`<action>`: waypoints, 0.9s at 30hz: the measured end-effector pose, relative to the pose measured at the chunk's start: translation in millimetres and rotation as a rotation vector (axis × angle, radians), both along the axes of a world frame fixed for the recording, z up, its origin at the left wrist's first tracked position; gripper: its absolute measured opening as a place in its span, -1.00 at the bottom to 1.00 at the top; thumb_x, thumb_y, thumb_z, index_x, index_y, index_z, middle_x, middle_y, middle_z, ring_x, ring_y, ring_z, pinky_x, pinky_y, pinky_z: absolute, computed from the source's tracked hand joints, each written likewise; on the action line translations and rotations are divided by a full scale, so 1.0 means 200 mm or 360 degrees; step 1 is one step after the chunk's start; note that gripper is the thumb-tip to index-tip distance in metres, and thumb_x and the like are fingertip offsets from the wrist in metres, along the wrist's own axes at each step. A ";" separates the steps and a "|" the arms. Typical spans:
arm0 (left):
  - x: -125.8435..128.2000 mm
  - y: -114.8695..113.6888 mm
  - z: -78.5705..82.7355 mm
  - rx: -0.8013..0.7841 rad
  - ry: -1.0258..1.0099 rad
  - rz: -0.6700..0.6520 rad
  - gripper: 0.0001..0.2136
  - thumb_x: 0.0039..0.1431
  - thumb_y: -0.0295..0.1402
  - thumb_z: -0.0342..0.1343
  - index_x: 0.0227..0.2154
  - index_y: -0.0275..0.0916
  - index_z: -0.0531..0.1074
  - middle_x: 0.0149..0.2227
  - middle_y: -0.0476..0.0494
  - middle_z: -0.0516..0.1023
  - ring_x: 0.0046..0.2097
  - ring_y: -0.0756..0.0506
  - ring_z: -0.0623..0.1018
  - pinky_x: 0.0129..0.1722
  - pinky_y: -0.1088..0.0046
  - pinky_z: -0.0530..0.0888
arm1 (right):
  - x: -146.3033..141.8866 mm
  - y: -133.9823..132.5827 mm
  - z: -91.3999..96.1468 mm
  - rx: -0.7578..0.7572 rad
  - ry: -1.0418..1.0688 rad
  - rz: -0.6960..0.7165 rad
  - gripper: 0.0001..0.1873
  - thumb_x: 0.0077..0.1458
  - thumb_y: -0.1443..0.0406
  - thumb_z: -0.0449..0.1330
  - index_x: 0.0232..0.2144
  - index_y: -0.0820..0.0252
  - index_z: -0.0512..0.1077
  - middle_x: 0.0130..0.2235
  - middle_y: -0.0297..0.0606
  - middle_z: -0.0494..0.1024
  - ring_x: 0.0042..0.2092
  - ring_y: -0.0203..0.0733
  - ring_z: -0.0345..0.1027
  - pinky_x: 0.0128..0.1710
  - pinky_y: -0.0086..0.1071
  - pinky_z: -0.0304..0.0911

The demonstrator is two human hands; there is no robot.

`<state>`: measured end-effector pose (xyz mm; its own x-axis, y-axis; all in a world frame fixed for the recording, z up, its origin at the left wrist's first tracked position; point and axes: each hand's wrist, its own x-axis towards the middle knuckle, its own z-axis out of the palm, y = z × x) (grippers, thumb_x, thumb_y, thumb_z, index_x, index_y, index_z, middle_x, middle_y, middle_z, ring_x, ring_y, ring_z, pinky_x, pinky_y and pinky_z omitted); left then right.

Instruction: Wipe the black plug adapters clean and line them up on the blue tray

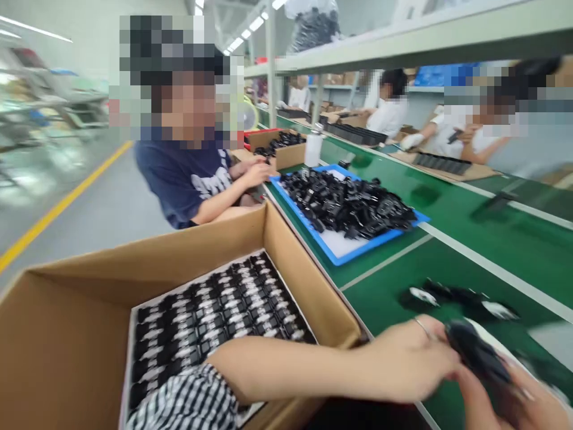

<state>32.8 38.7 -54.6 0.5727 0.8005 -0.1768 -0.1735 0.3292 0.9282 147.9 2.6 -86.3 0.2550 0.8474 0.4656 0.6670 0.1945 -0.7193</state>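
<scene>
Both hands met low on the right, just above the green tabletop. The left hand and right hand each had a grip closed around one blurred black part. A cardboard box of packed rows sat left, and a heaped blue tray lay beyond.

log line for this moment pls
hands: left hand and right hand on one black part, blurred | left: cardboard box, rows of black parts | ahead: blue tray of loose parts on green belt
</scene>
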 end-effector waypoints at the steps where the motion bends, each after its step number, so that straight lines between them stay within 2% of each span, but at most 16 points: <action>1: -0.01 -0.01 0.03 0.0176 0.0076 -0.0055 -0.83 -0.11 -0.30 -0.09 -0.42 -0.25 0.24 -0.52 -0.03 0.29 -0.47 0.04 0.31 -0.31 0.41 0.33 | -0.01 -0.03 0.05 0.0032 0.0013 -0.0195 -0.66 -0.06 0.10 0.08 -0.19 0.02 0.26 -0.22 -0.21 0.36 -0.25 0.03 0.26 -0.36 -0.14 0.21; 2: -0.03 0.00 0.06 0.0365 0.0142 -0.0118 -0.84 -0.07 -0.35 -0.13 -0.39 -0.26 0.24 -0.47 -0.05 0.32 -0.41 0.03 0.33 -0.28 0.42 0.33 | -0.02 -0.04 0.09 0.0071 0.0063 -0.0292 -0.71 -0.08 0.10 0.10 -0.27 0.04 0.30 -0.26 -0.22 0.38 -0.27 0.00 0.27 -0.35 -0.15 0.21; 3: -0.05 0.01 0.08 0.0565 0.0230 -0.0157 -0.83 -0.04 -0.38 -0.17 -0.36 -0.26 0.24 -0.40 -0.07 0.34 -0.35 0.02 0.34 -0.25 0.42 0.32 | -0.02 -0.04 0.13 0.0068 0.0178 -0.0252 -0.74 -0.11 0.12 0.13 -0.33 0.07 0.31 -0.30 -0.25 0.39 -0.29 -0.03 0.28 -0.34 -0.18 0.23; 4: -0.07 0.03 0.10 0.0750 0.0367 -0.0134 -0.82 -0.03 -0.40 -0.18 -0.34 -0.25 0.25 -0.33 -0.08 0.35 -0.29 0.00 0.34 -0.20 0.42 0.30 | -0.02 -0.03 0.15 0.0059 0.0317 -0.0200 -0.75 -0.12 0.14 0.14 -0.34 0.10 0.30 -0.31 -0.26 0.39 -0.31 -0.07 0.29 -0.34 -0.21 0.25; 6: -0.10 0.08 0.09 0.1008 0.0692 0.0053 -0.78 -0.03 -0.38 -0.14 -0.27 -0.26 0.23 -0.22 -0.11 0.33 -0.19 -0.03 0.33 -0.14 0.40 0.28 | 0.03 0.00 0.17 0.0105 0.0633 -0.0121 -0.74 -0.12 0.17 0.15 -0.33 0.13 0.28 -0.34 -0.30 0.38 -0.33 -0.14 0.31 -0.34 -0.25 0.27; 8: -0.09 0.12 0.06 0.1125 0.0977 0.0119 -0.65 -0.08 -0.26 -0.04 -0.20 -0.30 0.19 -0.15 -0.17 0.30 -0.13 -0.08 0.31 -0.12 0.37 0.27 | 0.10 0.04 0.16 0.0128 0.0842 -0.0084 -0.72 -0.12 0.18 0.16 -0.31 0.14 0.25 -0.33 -0.31 0.36 -0.32 -0.17 0.30 -0.34 -0.27 0.28; 11: -0.04 0.13 -0.01 0.1226 0.1258 0.0000 -0.42 -0.26 -0.09 0.09 -0.17 -0.35 0.18 -0.13 -0.25 0.28 -0.10 -0.17 0.29 -0.14 0.32 0.29 | 0.17 0.06 0.13 0.0009 0.0827 0.0008 -0.72 -0.14 0.19 0.14 -0.32 0.14 0.27 -0.31 -0.31 0.35 -0.29 -0.19 0.28 -0.32 -0.28 0.27; 13: 0.00 0.13 -0.05 0.1263 0.1351 -0.0052 -0.46 -0.28 -0.10 0.11 -0.21 -0.33 0.22 -0.18 -0.22 0.31 -0.14 -0.17 0.32 -0.19 0.32 0.31 | 0.18 0.07 0.11 -0.0092 0.0711 0.0084 -0.75 -0.14 0.20 0.13 -0.33 0.14 0.29 -0.32 -0.31 0.37 -0.30 -0.20 0.27 -0.28 -0.26 0.25; 16: 0.02 0.15 -0.06 0.1228 0.1300 -0.0155 -0.68 -0.17 -0.29 0.05 -0.28 -0.27 0.26 -0.31 -0.09 0.39 -0.26 -0.08 0.39 -0.26 0.40 0.34 | 0.16 0.08 0.10 -0.0195 0.0584 0.0190 -0.77 -0.16 0.22 0.11 -0.37 0.14 0.31 -0.29 -0.31 0.38 -0.27 -0.19 0.26 -0.21 -0.25 0.21; 19: 0.00 0.16 -0.06 0.1192 0.1075 -0.0204 -0.67 -0.17 -0.45 0.01 -0.23 -0.25 0.25 -0.27 -0.04 0.41 -0.24 -0.02 0.40 -0.21 0.47 0.32 | 0.14 0.08 0.10 -0.0257 0.0515 0.0239 -0.77 -0.17 0.20 0.10 -0.39 0.15 0.33 -0.26 -0.29 0.38 -0.26 -0.17 0.26 -0.21 -0.24 0.21; 23: -0.03 0.17 -0.08 0.1082 0.0920 -0.0144 -0.58 -0.19 -0.41 0.07 -0.16 -0.27 0.19 -0.19 -0.08 0.39 -0.21 0.00 0.40 -0.20 0.50 0.32 | 0.13 0.08 0.08 -0.0285 0.0265 0.0305 -0.75 -0.14 0.16 0.07 -0.38 0.14 0.36 -0.26 -0.26 0.38 -0.23 -0.12 0.24 -0.19 -0.18 0.17; 27: -0.04 0.17 -0.08 0.1184 0.0880 -0.0135 -0.67 -0.16 -0.40 0.05 -0.23 -0.23 0.26 -0.23 -0.03 0.41 -0.23 0.01 0.41 -0.19 0.49 0.32 | 0.13 0.09 0.04 -0.0344 0.0105 0.0306 -0.73 -0.14 0.16 0.06 -0.34 0.12 0.37 -0.25 -0.27 0.38 -0.19 -0.10 0.22 -0.22 -0.19 0.19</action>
<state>25.6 72.2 -71.4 0.6222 0.7764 0.1000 0.3536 -0.3927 0.8490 173.7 20.4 -78.6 0.1037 0.9609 0.2566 0.5833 0.1502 -0.7982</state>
